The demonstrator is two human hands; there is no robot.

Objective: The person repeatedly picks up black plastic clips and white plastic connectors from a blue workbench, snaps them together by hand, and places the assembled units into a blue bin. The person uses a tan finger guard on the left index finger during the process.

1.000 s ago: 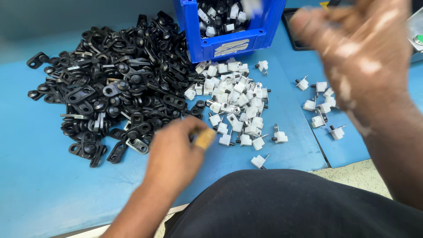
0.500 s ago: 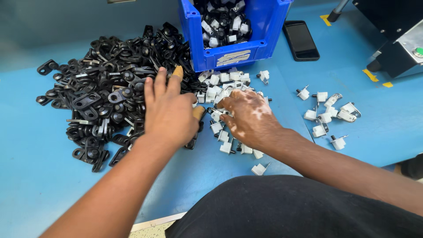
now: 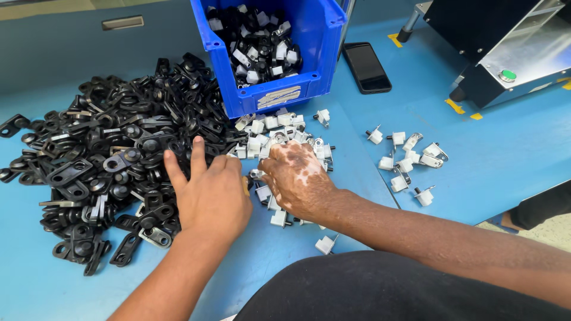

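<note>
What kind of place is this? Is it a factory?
Probably a factory workbench. A big heap of black metal brackets and a pile of small white parts cover the blue table, with a blue parts bin and a machine nearby.

Left hand [image 3: 211, 193] moved from table edge up onto heap of black metal brackets [image 3: 113, 154]. Right hand [image 3: 294, 178], raised earlier, now down on small white plastic clips [image 3: 267, 128].

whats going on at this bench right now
A person is working at a blue table with both bare hands. The left hand rests on the edge of a big pile of black metal brackets. The right hand lies on a heap of small white plastic parts. A blue bin behind them holds a mix of both, with a dark phone beside it.
</note>
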